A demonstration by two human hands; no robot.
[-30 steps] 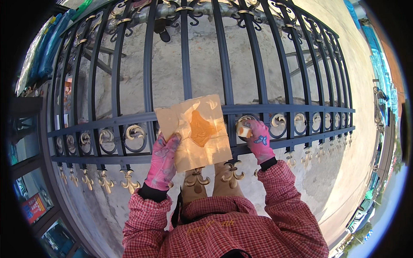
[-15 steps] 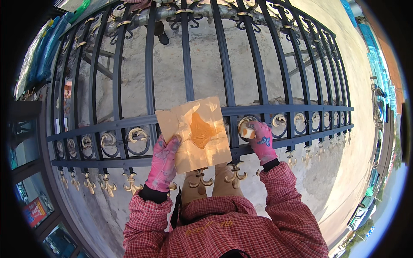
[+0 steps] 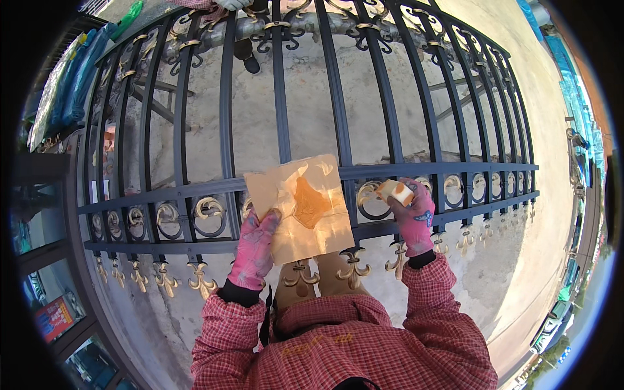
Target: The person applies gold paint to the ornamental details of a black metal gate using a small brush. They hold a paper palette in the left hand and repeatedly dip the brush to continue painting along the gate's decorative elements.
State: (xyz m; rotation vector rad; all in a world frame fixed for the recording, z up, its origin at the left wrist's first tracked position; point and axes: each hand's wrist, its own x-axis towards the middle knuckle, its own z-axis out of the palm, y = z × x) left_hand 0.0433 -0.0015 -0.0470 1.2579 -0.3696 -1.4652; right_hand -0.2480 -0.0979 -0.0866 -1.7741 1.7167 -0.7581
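Observation:
My left hand [image 3: 254, 252], in a pink patterned glove, grips the left edge of a flat piece of brown cardboard [image 3: 283, 237] with the thumb on top. A wet-looking orange-gold smear of paint [image 3: 311, 207] lies in the middle of the board. In my right hand [image 3: 418, 224], gloved the same way, is a small white sponge [image 3: 396, 191] with orange-brown stains. It is held over the rail beside a ring-shaped scroll [image 3: 368, 203] with gold on its upper part; whether it touches the metal I cannot tell. Under both hands lies a dark metal fence panel [image 3: 341, 140].
Gold-coloured spear-like finials [image 3: 300, 276] point toward my legs. Across the panel are another person's gloved hand [image 3: 233, 3] and dark shoe [image 3: 251, 65]. Trestle legs [image 3: 156, 104] prop the panel above a concrete floor [image 3: 253, 110]. Glazed frames [image 3: 49, 244] stand at the left.
My right hand has shifted right and slightly up with the sponge, which now shows more. The cardboard has moved a little right and down. The other person's gloved hand has come into view.

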